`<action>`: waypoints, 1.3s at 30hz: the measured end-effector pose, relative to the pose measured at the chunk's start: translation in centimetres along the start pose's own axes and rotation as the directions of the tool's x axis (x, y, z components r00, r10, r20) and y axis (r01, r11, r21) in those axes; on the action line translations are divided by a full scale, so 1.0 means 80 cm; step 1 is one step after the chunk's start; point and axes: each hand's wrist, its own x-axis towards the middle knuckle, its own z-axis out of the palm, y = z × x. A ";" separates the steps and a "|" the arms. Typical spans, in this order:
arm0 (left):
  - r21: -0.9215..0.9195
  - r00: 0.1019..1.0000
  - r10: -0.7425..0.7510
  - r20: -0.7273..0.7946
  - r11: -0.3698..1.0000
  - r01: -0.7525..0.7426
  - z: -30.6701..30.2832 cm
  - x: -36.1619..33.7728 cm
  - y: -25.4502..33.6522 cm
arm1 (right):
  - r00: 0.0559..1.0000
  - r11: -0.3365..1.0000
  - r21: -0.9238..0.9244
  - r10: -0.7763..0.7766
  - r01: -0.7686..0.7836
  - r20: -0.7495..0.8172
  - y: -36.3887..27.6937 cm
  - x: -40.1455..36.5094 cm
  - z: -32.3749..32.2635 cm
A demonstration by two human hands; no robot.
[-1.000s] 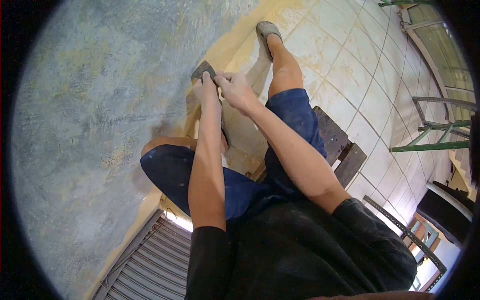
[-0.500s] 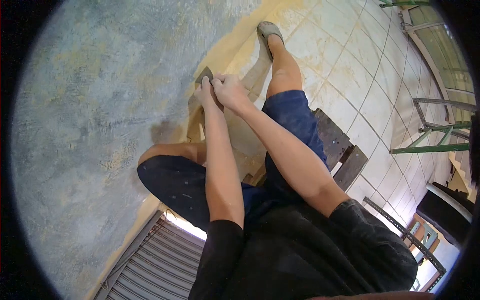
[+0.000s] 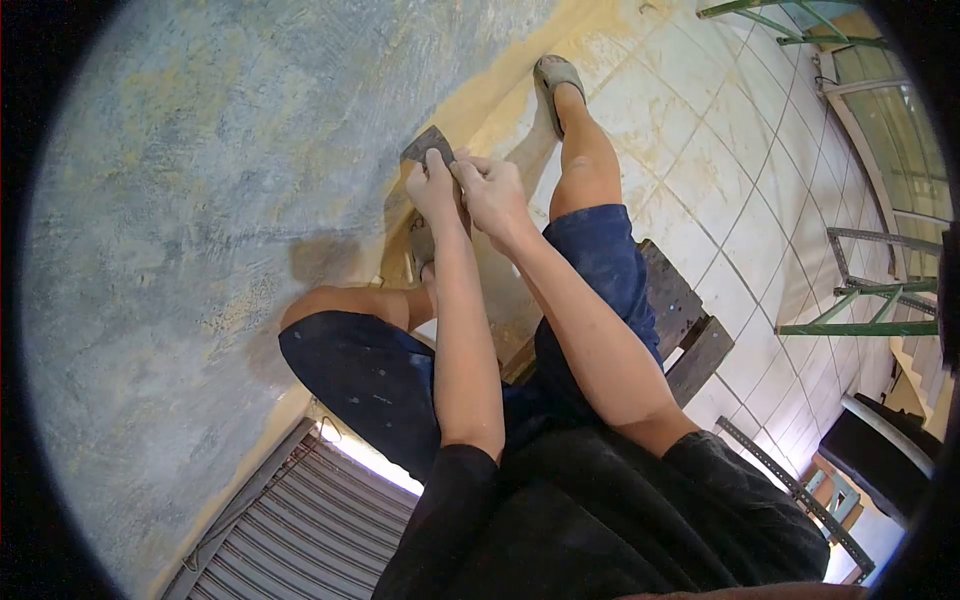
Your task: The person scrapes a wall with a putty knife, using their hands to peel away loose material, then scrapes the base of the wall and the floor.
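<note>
Though dusty, hands (image 3: pixel 494 203) on dark sheet (image 3: pixel 424 144).

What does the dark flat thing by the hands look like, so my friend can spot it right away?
Find the big blue-gray wall, then follow its edge to the yellowish strip. There, at the fingers of the left hand, is a small dark gray flat piece with straight edges. Its plain dark color stands out from the patchy wall and yellowish strip.
</note>
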 end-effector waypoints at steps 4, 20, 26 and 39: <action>0.014 0.992 -0.110 0.068 0.994 0.109 -0.005 0.017 -0.024 | 0.998 0.997 0.064 0.034 -0.037 0.059 0.006 0.020 0.004; 0.034 0.999 -0.035 -0.005 0.999 0.035 0.009 -0.008 0.021 | 0.989 0.994 0.071 0.070 -0.079 0.133 -0.023 0.006 -0.029; 0.004 0.994 -0.107 -0.009 0.994 0.107 0.012 -0.009 0.027 | 0.996 0.995 -0.076 -0.063 0.068 0.066 -0.010 0.007 -0.024; 0.050 0.995 -0.104 0.012 0.993 0.103 -0.013 0.038 -0.060 | 0.981 0.962 -0.204 -0.190 0.180 -0.030 -0.001 0.008 0.005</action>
